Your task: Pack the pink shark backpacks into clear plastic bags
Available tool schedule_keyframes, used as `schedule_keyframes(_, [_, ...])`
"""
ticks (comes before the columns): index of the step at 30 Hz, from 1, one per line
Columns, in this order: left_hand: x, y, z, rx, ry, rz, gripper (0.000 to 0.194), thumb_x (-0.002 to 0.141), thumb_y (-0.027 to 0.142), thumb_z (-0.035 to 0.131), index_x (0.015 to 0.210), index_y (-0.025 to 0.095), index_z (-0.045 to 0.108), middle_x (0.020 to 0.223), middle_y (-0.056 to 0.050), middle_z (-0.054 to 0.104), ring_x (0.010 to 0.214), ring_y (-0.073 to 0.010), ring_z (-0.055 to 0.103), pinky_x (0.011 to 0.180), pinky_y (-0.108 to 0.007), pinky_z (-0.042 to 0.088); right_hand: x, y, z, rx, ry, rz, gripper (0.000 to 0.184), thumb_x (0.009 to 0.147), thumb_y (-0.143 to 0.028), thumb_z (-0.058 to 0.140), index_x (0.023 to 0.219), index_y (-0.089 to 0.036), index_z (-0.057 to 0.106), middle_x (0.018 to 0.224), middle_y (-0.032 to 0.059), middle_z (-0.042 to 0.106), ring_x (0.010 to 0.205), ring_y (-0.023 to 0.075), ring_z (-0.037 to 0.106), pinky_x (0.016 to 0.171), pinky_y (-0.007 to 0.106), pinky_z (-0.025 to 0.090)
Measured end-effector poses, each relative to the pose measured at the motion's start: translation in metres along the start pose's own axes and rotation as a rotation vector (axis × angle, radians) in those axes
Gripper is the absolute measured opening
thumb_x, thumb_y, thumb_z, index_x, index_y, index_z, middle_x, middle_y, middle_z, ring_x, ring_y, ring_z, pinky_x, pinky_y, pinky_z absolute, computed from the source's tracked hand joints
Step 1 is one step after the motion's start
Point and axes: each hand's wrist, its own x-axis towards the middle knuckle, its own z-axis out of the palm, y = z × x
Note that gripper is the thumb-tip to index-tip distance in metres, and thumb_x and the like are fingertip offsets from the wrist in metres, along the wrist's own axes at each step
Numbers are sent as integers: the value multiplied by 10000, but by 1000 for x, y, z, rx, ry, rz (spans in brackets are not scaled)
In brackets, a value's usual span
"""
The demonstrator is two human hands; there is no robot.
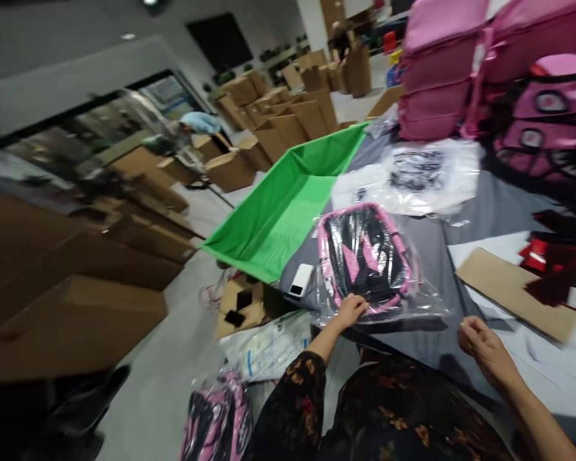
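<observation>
A pink and black backpack [365, 256] lies in a clear plastic bag [427, 301] on the grey-covered table, straps side up. My left hand [351, 310] is at the near edge of the bagged backpack, its fingers curled and closed on the plastic there. Off to the right, my right hand [482, 346] hovers by the table's front edge, apart from the bag. Its fingers are bent together, and whatever they may hold is too small to make out. A white device with a dark display [301, 280] lies just left of the backpack.
A green fabric bin [288, 211] adjoins the table's left side. White plastic bags [422, 176], pink backpacks [547, 121] and a cardboard piece [513, 291] lie on the table. Bagged backpacks [218, 416] sit on the floor, with cardboard boxes [100, 314] further left. Another person [201, 121] bends among boxes.
</observation>
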Motion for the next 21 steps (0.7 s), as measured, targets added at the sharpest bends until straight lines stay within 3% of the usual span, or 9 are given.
schedule_keyframes(2, [4, -4, 3, 2, 4, -13, 311, 970, 281, 541, 673, 217, 605, 802, -28, 691, 875, -181, 571, 823, -300, 441, 34, -26, 36, -364, -311, -180, 477, 851, -698, 628, 747, -249, 503, 608, -58, 441, 550, 127, 393, 539, 266, 350])
schedule_keyframes(4, [5, -6, 5, -2, 6, -12, 278, 969, 283, 569, 713, 210, 649, 814, -21, 699, 879, -179, 571, 799, -296, 438, 65, -45, 66, -735, -535, -378, 406, 913, -616, 566, 744, -250, 515, 644, -34, 530, 581, 146, 454, 583, 280, 351])
schedule_keyframes(8, [5, -6, 6, -9, 16, 5, 258, 984, 321, 568, 789, 212, 697, 833, -14, 707, 900, -188, 576, 764, -295, 430, 115, -52, 109, -1233, -769, -638, 166, 926, -334, 522, 778, -265, 550, 659, -27, 619, 587, 170, 531, 597, 291, 312])
schedule_keyframes(11, [6, -6, 6, -7, 17, 16, 256, 992, 351, 565, 825, 223, 710, 871, -12, 720, 929, -196, 583, 765, -298, 428, 135, -43, 123, -1319, -799, -679, 87, 861, -200, 550, 813, -261, 589, 665, -8, 657, 624, 189, 591, 618, 304, 305])
schedule_keyframes(14, [7, -8, 6, 4, 12, 32, 245, 1002, 359, 558, 870, 226, 715, 936, -14, 731, 967, -201, 587, 789, -305, 430, 144, -34, 127, -1375, -753, -693, 78, 817, -187, 626, 853, -248, 595, 690, 27, 688, 678, 212, 631, 636, 311, 311])
schedule_keyframes(18, [7, -11, 4, 22, -19, 80, 242, 1007, 369, 557, 880, 231, 710, 964, -9, 731, 982, -195, 589, 789, -295, 429, 155, -35, 123, -1426, -637, -650, 182, 809, -294, 707, 916, -252, 566, 661, 13, 675, 638, 214, 631, 601, 302, 296])
schedule_keyframes(21, [7, -12, 3, 35, -36, 103, 256, 1019, 364, 538, 885, 224, 705, 965, -12, 731, 988, -191, 593, 787, -288, 425, 167, -43, 110, -1445, -558, -553, 279, 825, -479, 702, 881, -264, 531, 627, -15, 653, 561, 207, 608, 535, 282, 265])
